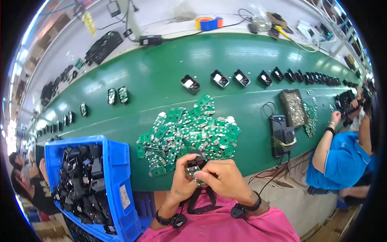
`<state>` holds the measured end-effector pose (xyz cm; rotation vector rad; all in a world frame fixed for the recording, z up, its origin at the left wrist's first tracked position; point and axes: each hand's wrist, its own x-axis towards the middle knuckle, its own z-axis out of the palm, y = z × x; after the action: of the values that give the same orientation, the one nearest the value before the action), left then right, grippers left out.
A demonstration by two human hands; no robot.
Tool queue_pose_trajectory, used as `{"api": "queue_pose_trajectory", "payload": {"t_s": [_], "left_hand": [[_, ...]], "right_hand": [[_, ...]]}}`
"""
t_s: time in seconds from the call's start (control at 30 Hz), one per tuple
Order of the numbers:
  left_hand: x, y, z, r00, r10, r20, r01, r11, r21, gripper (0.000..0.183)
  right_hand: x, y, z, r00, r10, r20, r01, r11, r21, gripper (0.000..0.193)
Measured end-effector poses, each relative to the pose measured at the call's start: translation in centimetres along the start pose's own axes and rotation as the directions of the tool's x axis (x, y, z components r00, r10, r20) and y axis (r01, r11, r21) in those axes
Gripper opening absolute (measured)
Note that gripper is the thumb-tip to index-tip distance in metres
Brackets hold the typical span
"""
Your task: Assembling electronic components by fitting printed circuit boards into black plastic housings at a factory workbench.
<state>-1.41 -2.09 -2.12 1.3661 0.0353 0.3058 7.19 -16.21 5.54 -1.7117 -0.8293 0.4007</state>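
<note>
My left hand is closed round a small black plastic housing, close to my body at the bench's near edge. Against that housing sits a green circuit board, pinched by the thumb and fingers of my right hand. The fingers partly cover both pieces, so how far the board is inside the housing cannot be made out. Just beyond my hands spreads a loose pile of green circuit boards on the green bench.
At my left stands a blue crate full of black housings. Black units line the bench's far side. To the right are a black power device with cables and a box of small metal parts. A co-worker sits beyond.
</note>
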Motion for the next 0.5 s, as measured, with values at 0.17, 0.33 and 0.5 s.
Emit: {"api": "queue_pose_trajectory", "payload": {"t_s": [0.17,0.33,0.5], "left_hand": [[1.3,0.2,0.3,0.982,0.098,-0.161,-0.041,0.945,0.324,0.056],[1.3,1.5,0.6,0.973,0.086,-0.214,-0.012,0.945,0.327,0.050],[1.3,2.2,-0.3,0.997,0.002,-0.080,0.018,0.969,0.245,0.053]], "right_hand": [[-0.6,-0.8,0.8,0.995,0.036,-0.090,-0.051,0.983,-0.176,0.018],[-0.1,-0.3,1.4,0.990,0.041,-0.136,-0.062,0.987,-0.146,0.017],[0.1,1.0,2.0,0.983,0.015,-0.185,-0.051,0.980,-0.194,0.020]]}}
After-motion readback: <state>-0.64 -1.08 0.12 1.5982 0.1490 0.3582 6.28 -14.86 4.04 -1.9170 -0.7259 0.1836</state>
